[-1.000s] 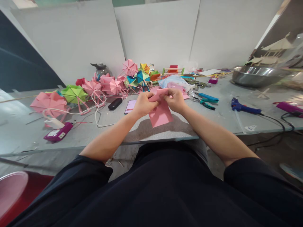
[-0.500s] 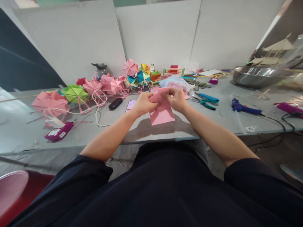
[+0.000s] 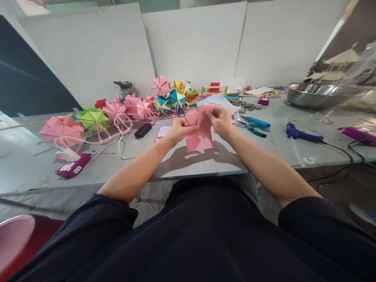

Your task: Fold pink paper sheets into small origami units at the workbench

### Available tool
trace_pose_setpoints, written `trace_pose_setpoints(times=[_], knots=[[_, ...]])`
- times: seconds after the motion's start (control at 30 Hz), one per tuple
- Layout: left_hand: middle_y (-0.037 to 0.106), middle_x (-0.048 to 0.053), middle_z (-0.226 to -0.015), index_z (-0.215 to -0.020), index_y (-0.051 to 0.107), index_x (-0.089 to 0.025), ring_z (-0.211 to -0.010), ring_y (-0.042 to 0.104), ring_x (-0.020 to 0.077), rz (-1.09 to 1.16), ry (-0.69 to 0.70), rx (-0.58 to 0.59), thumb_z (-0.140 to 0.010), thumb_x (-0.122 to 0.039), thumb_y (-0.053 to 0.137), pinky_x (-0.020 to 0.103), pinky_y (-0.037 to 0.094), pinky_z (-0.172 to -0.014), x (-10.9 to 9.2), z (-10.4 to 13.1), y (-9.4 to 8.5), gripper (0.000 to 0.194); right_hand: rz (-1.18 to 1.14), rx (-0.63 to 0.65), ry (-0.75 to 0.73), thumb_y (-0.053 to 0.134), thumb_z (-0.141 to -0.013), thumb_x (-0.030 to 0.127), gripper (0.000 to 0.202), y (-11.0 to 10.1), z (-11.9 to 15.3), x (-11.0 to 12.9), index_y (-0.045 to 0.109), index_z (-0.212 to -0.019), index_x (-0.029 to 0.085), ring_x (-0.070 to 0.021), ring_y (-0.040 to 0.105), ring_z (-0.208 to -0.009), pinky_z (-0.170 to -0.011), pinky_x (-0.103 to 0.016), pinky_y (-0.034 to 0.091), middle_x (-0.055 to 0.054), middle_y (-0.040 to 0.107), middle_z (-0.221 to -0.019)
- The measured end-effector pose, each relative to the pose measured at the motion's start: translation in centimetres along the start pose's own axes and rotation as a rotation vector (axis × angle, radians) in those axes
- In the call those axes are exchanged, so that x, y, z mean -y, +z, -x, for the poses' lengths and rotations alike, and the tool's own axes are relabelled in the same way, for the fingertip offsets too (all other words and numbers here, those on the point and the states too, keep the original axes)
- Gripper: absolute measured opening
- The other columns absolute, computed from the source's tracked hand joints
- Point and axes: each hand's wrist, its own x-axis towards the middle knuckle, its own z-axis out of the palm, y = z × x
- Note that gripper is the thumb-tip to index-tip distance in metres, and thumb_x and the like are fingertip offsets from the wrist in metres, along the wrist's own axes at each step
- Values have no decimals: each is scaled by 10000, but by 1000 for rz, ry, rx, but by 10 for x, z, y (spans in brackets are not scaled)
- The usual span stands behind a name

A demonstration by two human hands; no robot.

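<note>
A pink paper sheet, creased and partly folded at its top, is held above the grey table between both hands. My left hand pinches its left side, the thumb lying across the front. At the upper right part, my right hand grips the paper with thumb and fingers. The sheet's lower part hangs down and casts a shadow on the tabletop. A lit phone lies left of the paper, partly behind my left hand. Behind the hands is a clear plastic bag.
Folded paper umbrellas crowd the back left, near a black case and a purple power strip. To the right are pliers, a blue glue gun with its cord, and a metal basin.
The paper has turned a little, and its top right part now stands up more. My right hand has shifted slightly right on it. The left hand keeps its pinch.
</note>
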Motion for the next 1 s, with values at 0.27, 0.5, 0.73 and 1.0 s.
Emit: trace_pose_setpoints(times=[0.27, 0.5, 0.73, 1.0], knots=[[816, 46, -902, -929, 824, -160, -806, 768, 194, 52, -86, 22, -714, -243, 830, 308, 612, -735, -4, 3, 1, 230, -30, -31, 45, 937, -783, 581, 404, -4, -2, 1, 745, -802, 225, -232, 697, -811, -711, -379, 624, -53, 742, -808], [753, 5, -751, -756, 771, -162, -707, 712, 156, -36, -23, -48, -755, -261, 833, 252, 554, -650, 1, 2, 0, 116, -23, 50, 212, 972, -665, 645, 519, 4, 6, -1, 772, -839, 199, -275, 763, -829, -741, -402, 650, -87, 813, -855], [808, 44, -845, -878, 817, -160, -790, 769, 196, 33, -20, -57, -819, -309, 870, 281, 608, -695, 2, 3, 3, 168, -106, 44, 264, 1004, -568, 653, 582, 14, 13, -6, 812, -855, 184, -307, 785, -855, -791, -442, 665, -105, 831, -849], [855, 92, -1071, -1112, 840, -160, -944, 802, 255, 55, 15, -8, -837, -338, 879, 389, 670, -848, 11, 2, 9, 330, -180, -89, 259, 1004, -592, 652, 530, 3, 1, -4, 725, -729, 222, -187, 645, -716, -685, -336, 566, -18, 730, -744]])
